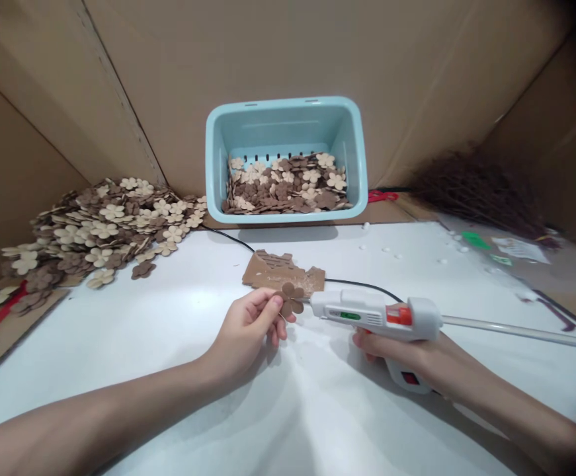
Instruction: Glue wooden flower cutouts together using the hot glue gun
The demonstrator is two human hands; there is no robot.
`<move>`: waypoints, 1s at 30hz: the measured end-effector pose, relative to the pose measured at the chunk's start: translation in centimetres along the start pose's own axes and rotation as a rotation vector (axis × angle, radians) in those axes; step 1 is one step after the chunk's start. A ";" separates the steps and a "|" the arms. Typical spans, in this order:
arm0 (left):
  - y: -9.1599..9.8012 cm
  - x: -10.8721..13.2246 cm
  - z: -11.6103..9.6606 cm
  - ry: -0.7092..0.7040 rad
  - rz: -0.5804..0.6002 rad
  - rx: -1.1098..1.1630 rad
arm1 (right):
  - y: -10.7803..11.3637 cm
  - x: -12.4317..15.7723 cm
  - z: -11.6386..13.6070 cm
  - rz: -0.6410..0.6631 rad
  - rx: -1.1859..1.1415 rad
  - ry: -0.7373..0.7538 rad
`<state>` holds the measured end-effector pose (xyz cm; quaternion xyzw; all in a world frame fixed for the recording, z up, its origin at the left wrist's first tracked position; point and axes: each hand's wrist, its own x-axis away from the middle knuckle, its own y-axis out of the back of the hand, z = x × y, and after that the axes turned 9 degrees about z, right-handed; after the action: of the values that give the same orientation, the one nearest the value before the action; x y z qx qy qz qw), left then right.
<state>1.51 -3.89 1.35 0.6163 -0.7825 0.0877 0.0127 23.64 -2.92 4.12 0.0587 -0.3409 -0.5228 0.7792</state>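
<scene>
Between the thumb and fingers of my left hand [254, 319] is a brown felt flower [292, 299], pinched by one petal. My right hand [391, 347] is wrapped around the handle of a white hot glue gun [357, 308], with a finger at its orange trigger. The gun's nozzle points left and meets the middle of the flower, or sits just in front of it. A long glue stick [516, 330] sticks out of the gun's back end. Just behind the flower lies a torn piece of cardboard [280, 268] with glue smears on it.
A light blue basket [211, 162] at the back holds brown and cream flowers. More lie in a heap [114, 228] at left. Dark twigs [481, 192] and a plastic bag are at right. A black cord [362, 285] crosses the white table [178, 330]; cardboard walls surround it.
</scene>
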 end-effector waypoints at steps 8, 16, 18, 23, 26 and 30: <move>0.4 0.2 0.2 0.094 -0.051 -0.135 | 0.5 -0.2 -0.3 0.028 -0.101 0.158; 3.7 0.3 -1.5 0.083 -0.019 -0.842 | 0.8 -1.6 0.4 0.174 -0.266 0.307; 5.0 -0.8 -3.1 -0.097 -0.110 -1.096 | 0.8 -2.1 0.5 0.190 -0.303 0.335; 8.0 -7.0 -9.3 -0.294 -0.274 -1.553 | 1.0 -3.7 0.6 0.132 -0.248 0.364; 9.7 -11.8 -11.5 -0.236 -0.208 -1.598 | 1.2 -4.5 0.5 0.079 -0.197 0.345; 11.4 -16.8 -11.8 -0.087 -0.020 -1.601 | 1.4 -4.5 -0.2 0.068 -0.236 0.349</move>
<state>-6.52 16.64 9.42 0.4301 -0.6021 -0.5245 0.4211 23.89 1.48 2.47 0.0451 -0.1390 -0.5145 0.8449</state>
